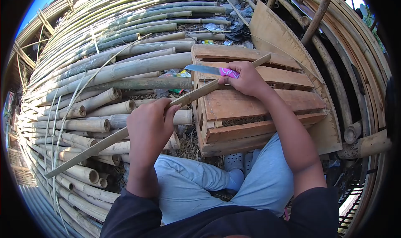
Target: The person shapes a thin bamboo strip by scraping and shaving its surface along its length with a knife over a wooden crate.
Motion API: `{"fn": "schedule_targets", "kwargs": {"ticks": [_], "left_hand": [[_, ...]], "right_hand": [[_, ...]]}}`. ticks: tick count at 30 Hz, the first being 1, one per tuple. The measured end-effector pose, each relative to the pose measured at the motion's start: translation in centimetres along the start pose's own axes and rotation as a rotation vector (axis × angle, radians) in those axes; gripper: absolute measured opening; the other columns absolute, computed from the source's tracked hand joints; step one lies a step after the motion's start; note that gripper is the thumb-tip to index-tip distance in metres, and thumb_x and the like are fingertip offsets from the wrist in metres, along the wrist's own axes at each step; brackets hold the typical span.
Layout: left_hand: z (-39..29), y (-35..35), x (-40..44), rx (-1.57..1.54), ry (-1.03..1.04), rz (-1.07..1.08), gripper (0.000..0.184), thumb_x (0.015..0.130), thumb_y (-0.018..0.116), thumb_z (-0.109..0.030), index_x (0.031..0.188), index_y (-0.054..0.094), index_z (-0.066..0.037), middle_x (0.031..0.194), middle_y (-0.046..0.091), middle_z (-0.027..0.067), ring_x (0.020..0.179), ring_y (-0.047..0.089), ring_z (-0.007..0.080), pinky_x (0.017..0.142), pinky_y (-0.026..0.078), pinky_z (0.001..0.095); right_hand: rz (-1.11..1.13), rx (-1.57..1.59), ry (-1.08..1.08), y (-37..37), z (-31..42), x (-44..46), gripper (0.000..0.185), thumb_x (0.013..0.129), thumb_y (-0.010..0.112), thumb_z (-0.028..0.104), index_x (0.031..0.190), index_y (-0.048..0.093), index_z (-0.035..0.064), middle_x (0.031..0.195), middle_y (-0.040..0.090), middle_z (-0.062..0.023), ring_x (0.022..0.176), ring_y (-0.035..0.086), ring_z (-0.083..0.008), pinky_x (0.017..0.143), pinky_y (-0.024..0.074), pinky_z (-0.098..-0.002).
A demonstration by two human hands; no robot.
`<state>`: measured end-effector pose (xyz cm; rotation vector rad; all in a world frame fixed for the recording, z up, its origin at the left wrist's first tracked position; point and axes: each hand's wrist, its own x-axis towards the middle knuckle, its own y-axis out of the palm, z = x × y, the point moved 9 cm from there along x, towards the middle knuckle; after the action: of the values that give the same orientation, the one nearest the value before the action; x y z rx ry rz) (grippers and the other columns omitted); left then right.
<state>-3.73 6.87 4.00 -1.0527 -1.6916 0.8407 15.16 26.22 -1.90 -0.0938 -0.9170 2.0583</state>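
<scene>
A long flat bamboo strip (92,150) slants from the lower left up across the crate. My left hand (148,125) is closed around it near its middle, with the thumb along its upper side. In my right hand (247,78) is a knife (204,69) with a pink and white patterned handle, its blade pointing left above the strip. The strip passes beneath my right hand, and its far end shows beyond the wrist; whether those fingers also press on it I cannot tell. Under the strip stands a slatted wooden crate (255,103), in front of my knees.
Many bamboo poles (138,67) lie stacked to the left and ahead, cut ends towards me. A thin wooden board (277,33) leans behind and right of the crate. More poles (330,62) run along the right. Litter (217,27) and thin bamboo slivers (62,125) lie among the poles.
</scene>
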Motion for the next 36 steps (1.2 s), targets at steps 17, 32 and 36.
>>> {"fn": "schedule_targets", "kwargs": {"ticks": [17, 32, 36], "left_hand": [[-2.7, 3.3, 0.8, -0.199, 0.132, 0.086, 0.019, 0.094, 0.069, -0.014, 0.110, 0.073, -0.004, 0.087, 0.070, 0.0173, 0.075, 0.068, 0.0377, 0.065, 0.051, 0.0447], [-4.1, 1.6, -0.3, -0.233, 0.181, 0.129, 0.021, 0.094, 0.070, -0.011, 0.113, 0.074, -0.004, 0.078, 0.064, 0.0182, 0.062, 0.060, 0.0368, 0.056, 0.043, 0.0421], [-4.2, 2.0, -0.4, -0.216, 0.188, 0.128, 0.021, 0.095, 0.070, -0.011, 0.114, 0.073, -0.003, 0.077, 0.063, 0.0178, 0.061, 0.059, 0.0365, 0.055, 0.042, 0.0413]], "right_hand": [[0.033, 0.288, 0.235, -2.2, 0.1, -1.0, 0.030, 0.098, 0.072, 0.028, 0.096, 0.068, -0.0021, 0.075, 0.064, -0.0054, 0.068, 0.053, -0.0139, 0.065, 0.0446, -0.0319], [-0.239, -0.201, 0.648, -10.9, -4.6, -3.8, 0.042, 0.102, 0.062, 0.036, 0.101, 0.071, -0.0051, 0.073, 0.063, -0.0113, 0.068, 0.059, -0.0189, 0.067, 0.0487, -0.0376], [-0.155, -0.230, 0.696, -10.5, -6.3, -4.3, 0.048, 0.104, 0.058, 0.039, 0.098, 0.071, -0.0071, 0.074, 0.066, -0.0167, 0.070, 0.063, -0.0239, 0.071, 0.0513, -0.0411]]}}
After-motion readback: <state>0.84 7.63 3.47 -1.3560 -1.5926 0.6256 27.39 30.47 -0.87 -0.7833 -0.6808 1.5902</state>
